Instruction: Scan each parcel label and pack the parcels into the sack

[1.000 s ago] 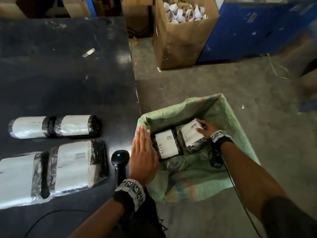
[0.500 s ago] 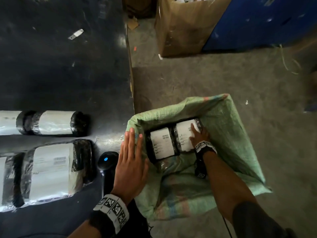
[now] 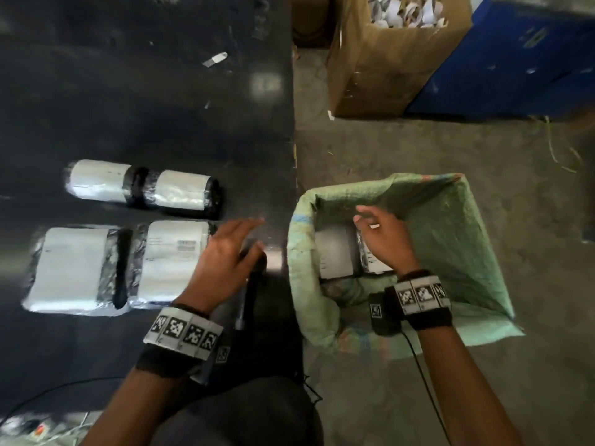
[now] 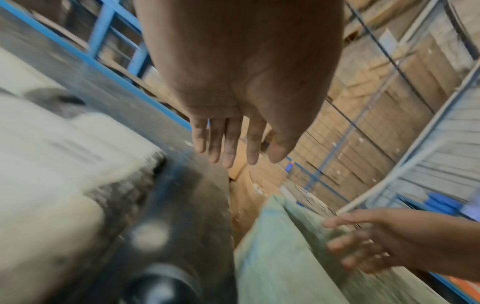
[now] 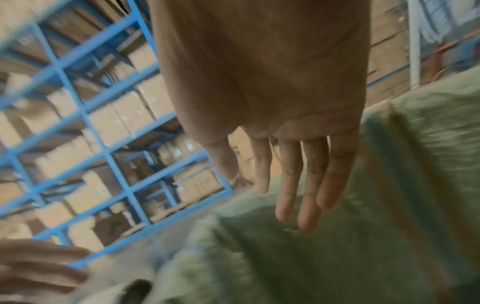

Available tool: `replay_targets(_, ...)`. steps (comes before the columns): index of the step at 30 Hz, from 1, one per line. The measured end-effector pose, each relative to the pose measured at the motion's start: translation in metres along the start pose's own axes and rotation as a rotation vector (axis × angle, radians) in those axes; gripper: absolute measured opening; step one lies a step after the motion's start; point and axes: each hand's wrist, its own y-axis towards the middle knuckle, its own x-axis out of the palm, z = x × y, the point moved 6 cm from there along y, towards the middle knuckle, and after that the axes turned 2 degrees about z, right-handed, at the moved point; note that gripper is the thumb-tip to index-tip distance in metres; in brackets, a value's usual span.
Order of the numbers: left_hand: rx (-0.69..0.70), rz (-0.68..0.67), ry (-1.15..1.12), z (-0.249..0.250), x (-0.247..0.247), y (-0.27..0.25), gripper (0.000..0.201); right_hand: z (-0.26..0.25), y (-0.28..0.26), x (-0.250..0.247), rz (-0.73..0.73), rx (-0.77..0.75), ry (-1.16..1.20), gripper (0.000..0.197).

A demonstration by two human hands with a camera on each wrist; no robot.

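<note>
The green woven sack [image 3: 450, 226] stands open on the floor against the black table's [image 3: 161, 91] right edge. Two labelled foil parcels [image 3: 335, 252] lie side by side at its bottom. My right hand [image 3: 376, 226] hovers over them inside the sack mouth, fingers [image 5: 285, 185] straight and empty. My left hand [image 3: 238, 239] is above the table, over the head of the black scanner [image 3: 252, 284], with fingers [image 4: 228, 148] extended and holding nothing. On the table lie a rolled double parcel [image 3: 145, 185] and two flat labelled parcels [image 3: 74, 268] [image 3: 174, 259].
A cardboard box [image 3: 386, 75] full of paper scraps stands on the concrete floor beyond the sack, beside a blue bin [image 3: 515, 59]. A cable runs down from my right wrist. The far half of the table is bare apart from a small scrap [image 3: 214, 58].
My right hand has let go of the right parcel in the sack and risen toward the sack mouth. My left hand has shifted left from the sack's rim to above the scanner.
</note>
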Motion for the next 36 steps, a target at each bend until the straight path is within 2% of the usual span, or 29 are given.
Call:
replay_targets(4, -0.104, 0.088, 0.122, -0.056, -0.070, -0.033, 0.056, -0.083, -0.075, 0.043, -0.005, -0.183, 0.138, 0.030)
replay_targets(6, -0.159, 0.139, 0.199, -0.091, -0.104, -0.056, 0.058, -0.100, -0.096, 0.083, -0.045, -0.195, 0.127, 0.033)
replay_targets(9, -0.287, 0.212, 0.294, -0.147, -0.147, -0.097, 0.064, -0.096, -0.119, 0.149, -0.135, -0.095, 0.008, 0.061)
replay_targets(12, -0.384, 0.229, 0.356, -0.196, -0.170, -0.131, 0.086, -0.075, -0.127, 0.191, -0.132, 0.085, -0.101, 0.092)
replay_targets(15, -0.448, 0.185, 0.298, -0.242, -0.180, -0.150, 0.105, -0.069, -0.133, 0.217, -0.122, 0.217, -0.045, 0.093)
replay_targets(17, -0.443, 0.110, 0.246, -0.265, -0.184, -0.153, 0.106, -0.079, -0.136, 0.225, -0.088, 0.245, 0.105, 0.085)
replay_targets(20, -0.419, 0.037, 0.108, -0.275, -0.188, -0.153, 0.100, -0.088, -0.137, 0.236, -0.021, 0.326, 0.358, 0.070)
replay_targets(23, -0.391, 0.065, -0.062, -0.271, -0.191, -0.153, 0.094, -0.083, -0.133, 0.253, 0.049, 0.421, 0.717, 0.063)
replay_targets(24, -0.384, 0.081, -0.093, -0.270, -0.193, -0.153, 0.093, -0.081, -0.133, 0.258, 0.064, 0.447, 0.765, 0.062)
replay_targets(30, -0.388, 0.099, -0.177, -0.264, -0.193, -0.154, 0.086, -0.088, -0.130, 0.263, 0.123, 0.486, 0.698, 0.057)
replay_targets(36, -0.356, 0.153, -0.047, -0.251, -0.195, -0.153, 0.083, -0.090, -0.133, 0.260, 0.061, 0.490, 0.667, 0.053)
